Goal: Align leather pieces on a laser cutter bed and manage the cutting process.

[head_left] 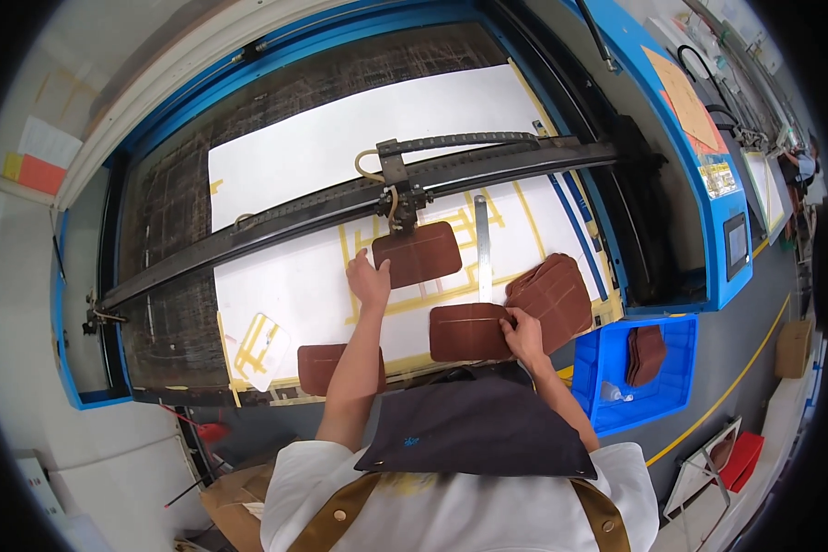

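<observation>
A brown, leather-like panel with rounded corners (423, 256) lies under the cutting head (400, 207) of a flatbed machine. My left hand (368, 281) is at this panel's left edge, its thumb and fingers apart. Closer to me, my right hand (524, 336) pinches the right edge of a second brown panel (465, 332). A fanned stack of similar panels (561, 299) sits just beyond that hand. Another brown panel (317, 370) lies at the bed's near edge, partly covered by my left forearm.
The gantry beam (285, 225) spans the white, yellow-taped bed sheet (276, 276). A steel ruler (483, 248) lies right of the cutting head. A taped white template (262, 354) is at near left. A blue crate (676, 396) holding brown pieces (644, 354) stands at right, below the control screen (736, 244).
</observation>
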Tool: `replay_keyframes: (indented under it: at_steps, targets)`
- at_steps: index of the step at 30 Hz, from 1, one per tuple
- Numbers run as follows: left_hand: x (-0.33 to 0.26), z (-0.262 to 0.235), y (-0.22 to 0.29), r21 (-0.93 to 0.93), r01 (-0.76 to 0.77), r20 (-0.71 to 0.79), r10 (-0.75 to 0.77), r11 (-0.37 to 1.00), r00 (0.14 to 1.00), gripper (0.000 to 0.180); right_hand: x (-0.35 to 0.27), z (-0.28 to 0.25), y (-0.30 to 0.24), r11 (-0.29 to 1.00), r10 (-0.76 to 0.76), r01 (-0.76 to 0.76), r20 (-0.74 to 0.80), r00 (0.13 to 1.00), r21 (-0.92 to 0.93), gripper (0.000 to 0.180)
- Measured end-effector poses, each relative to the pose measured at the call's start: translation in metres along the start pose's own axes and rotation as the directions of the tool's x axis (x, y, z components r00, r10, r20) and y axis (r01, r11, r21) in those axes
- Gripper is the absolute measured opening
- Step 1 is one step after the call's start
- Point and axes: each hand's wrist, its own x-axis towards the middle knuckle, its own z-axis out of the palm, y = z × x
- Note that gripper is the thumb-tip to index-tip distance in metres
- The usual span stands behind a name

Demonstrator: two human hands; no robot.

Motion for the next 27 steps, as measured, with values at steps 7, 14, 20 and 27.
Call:
replay_keyframes:
  at_steps: [7, 14, 20, 27]
  targets:
    - [0.025, 0.0, 0.041, 0.131, 0.277, 0.106, -0.291, 0.952, 0.951, 0.056, 0.0, -0.001, -0.002, 1.0, 0.007, -0.007, -0.015, 1.0, 0.004, 0.025]
    - [0.026, 0.026, 0.023, -0.252, 0.414, 0.037, -0.419, 0.875, 0.907, 0.056, 0.005, 0.004, -0.006, 0.998, 0.04, -0.041, 0.016, 0.999, 0.041, 0.027]
    - [0.002, -0.008, 0.016, -0.752, 0.628, 0.554, -0.325, 0.198, 0.766, 0.04, 0.01, 0.009, 0.008, 0.998, -0.007, 0.005, 0.024, 1.0, 0.066, 0.025]
    - [-0.078, -0.193, -0.027, -0.703, 0.663, 0.696, 0.055, 0.256, 0.716, 0.05, 0.008, 0.0, 0.014, 0.997, 0.017, -0.022, 0.078, 0.997, 0.075, 0.022]
